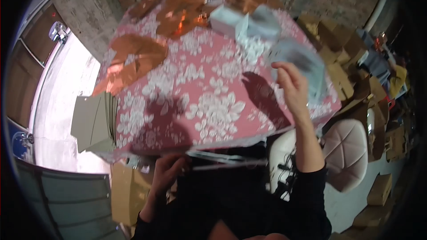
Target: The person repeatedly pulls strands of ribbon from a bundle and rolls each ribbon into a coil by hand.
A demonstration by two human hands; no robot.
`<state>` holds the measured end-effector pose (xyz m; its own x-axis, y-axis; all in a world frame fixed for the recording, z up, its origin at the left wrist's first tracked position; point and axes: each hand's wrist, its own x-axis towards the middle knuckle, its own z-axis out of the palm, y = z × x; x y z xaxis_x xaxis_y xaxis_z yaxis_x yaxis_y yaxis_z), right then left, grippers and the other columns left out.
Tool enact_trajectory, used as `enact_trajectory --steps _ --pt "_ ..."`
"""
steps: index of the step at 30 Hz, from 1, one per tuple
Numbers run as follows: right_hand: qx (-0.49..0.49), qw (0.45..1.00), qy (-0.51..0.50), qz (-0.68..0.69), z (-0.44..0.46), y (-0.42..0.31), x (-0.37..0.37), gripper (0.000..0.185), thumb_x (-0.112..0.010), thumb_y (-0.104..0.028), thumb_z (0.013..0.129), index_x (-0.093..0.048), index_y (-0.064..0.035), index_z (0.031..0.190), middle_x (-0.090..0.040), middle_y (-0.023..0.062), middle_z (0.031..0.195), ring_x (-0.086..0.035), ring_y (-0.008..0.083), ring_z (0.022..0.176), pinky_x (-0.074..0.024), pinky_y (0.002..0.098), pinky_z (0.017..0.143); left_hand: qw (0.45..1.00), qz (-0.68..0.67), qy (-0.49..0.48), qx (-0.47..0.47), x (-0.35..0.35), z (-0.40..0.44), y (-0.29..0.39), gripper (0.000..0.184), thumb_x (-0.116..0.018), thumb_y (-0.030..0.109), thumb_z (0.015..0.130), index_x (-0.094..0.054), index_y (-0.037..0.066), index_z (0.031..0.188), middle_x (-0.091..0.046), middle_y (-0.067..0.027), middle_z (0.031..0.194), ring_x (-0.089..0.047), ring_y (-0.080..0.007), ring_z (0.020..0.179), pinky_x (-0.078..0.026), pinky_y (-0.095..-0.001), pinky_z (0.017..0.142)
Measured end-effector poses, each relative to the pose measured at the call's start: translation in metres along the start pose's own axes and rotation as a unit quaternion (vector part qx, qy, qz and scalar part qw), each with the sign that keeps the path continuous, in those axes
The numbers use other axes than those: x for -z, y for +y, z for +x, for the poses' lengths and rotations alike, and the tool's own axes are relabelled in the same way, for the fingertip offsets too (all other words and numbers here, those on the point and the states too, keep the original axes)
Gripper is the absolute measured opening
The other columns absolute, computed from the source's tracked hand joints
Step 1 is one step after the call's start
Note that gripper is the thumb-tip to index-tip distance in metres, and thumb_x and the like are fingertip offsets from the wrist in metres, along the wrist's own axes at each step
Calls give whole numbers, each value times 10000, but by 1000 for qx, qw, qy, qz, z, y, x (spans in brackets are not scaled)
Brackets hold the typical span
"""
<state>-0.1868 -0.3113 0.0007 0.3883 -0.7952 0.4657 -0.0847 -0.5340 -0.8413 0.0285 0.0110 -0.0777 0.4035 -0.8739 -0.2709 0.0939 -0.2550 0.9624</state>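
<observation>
White strips (213,155) just beside left fingers (180,164)

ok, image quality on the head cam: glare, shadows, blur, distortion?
All head view: strong fisheye bending, corners vignetted to black; pale ground at left blown out; glints on shiny copper-coloured sheets; dark shadows across the pink tablecloth with white flowers; bare left hand dim, bare right hand brighter, slightly soft.

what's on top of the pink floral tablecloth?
On the tablecloth: orange sheets, a white box, small white pieces, clear plastic; a grey stack sits at its left edge. Hidden: the tabletop beneath.
</observation>
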Motion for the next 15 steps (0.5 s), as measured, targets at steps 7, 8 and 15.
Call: enact_trajectory --steps 7,8,15 --pt "-59 904 -372 201 -111 7 41 284 -637 -153 913 -536 7 702 -523 40 630 -499 144 568 -379 289 520 992 94 4 83 1 5 -35 243 -557 116 933 -647 -51 1085 -700 -97 877 -611 -100 633 -454 -235 527" --pt "-111 880 -427 175 -122 9 40 319 -643 -176 918 -527 12 686 -513 44 604 -503 155 553 -388 308 513 992 94 2 84 0 8 -38 243 -557 116 933 -647 -51 1085 -700 -97 877 -611 -100 633 -454 -235 527" --pt "-324 825 -460 -54 -196 109 23 133 -581 -86 900 -645 6 828 -607 47 731 -572 121 695 -465 286 645 975 190 -21 111 1 16 -72 273 -594 196 919 -669 -21 1066 -687 -69 811 -583 -90 629 -452 -241 547"
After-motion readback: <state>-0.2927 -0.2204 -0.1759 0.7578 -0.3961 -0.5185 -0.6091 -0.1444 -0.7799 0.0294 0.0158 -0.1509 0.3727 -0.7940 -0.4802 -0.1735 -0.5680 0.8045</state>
